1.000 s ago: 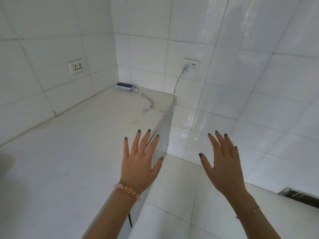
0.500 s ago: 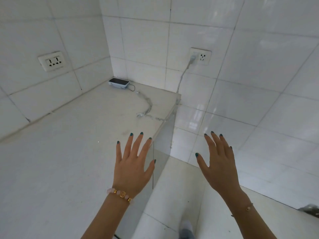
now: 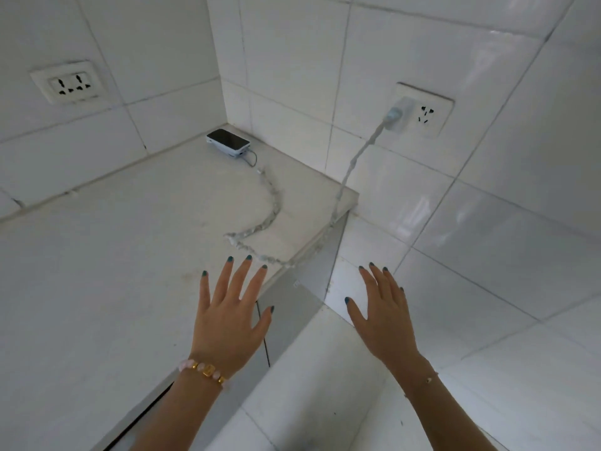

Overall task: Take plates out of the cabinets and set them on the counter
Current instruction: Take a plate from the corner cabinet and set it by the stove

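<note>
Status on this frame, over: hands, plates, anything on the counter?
Left hand and right hand open, empty. No plates in view. Counter holds a phone with cable at the far corner.

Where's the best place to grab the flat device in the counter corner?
Pinch the device across its long edges from above, at the end away from its cable. It lies flat, close to the back wall, so a side approach looks cramped.
</note>
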A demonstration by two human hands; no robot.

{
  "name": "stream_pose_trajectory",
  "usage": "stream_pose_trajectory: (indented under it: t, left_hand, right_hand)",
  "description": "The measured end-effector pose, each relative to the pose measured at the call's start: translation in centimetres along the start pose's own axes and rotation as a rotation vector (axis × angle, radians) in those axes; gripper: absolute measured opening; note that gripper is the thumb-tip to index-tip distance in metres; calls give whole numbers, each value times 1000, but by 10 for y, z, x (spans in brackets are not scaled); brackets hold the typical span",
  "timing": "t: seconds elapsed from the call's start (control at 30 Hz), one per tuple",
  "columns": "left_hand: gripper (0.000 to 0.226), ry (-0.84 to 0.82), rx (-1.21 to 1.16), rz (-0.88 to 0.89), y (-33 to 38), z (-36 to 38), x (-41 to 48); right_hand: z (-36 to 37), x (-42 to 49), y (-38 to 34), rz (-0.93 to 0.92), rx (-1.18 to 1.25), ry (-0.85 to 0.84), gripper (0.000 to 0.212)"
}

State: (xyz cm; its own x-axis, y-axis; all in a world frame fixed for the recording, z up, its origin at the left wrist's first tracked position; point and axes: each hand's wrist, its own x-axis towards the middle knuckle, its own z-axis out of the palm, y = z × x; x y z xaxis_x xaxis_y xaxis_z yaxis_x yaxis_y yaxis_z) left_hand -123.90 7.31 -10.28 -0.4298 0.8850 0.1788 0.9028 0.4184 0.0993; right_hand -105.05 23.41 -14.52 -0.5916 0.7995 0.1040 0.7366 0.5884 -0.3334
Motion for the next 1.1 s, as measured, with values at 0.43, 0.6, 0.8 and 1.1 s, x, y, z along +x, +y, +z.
stream_pose_trajectory:
  t: [0.43, 0.6, 0.8, 1.1]
  left_hand:
    - [60, -57, 61, -165, -14, 26, 61]
    - [60, -26, 27, -267, -25, 35, 83]
    - [61, -36, 40, -349, -34, 35, 96]
    - [61, -7, 98, -481, -34, 31, 84]
  right_hand:
    - [85, 117, 9, 723, 1349, -558, 35]
    - [119, 151, -3, 899, 1643, -731, 41]
    - [147, 157, -19, 1068, 1757, -843, 49]
    - [170, 160, -34, 1009, 1782, -957, 34]
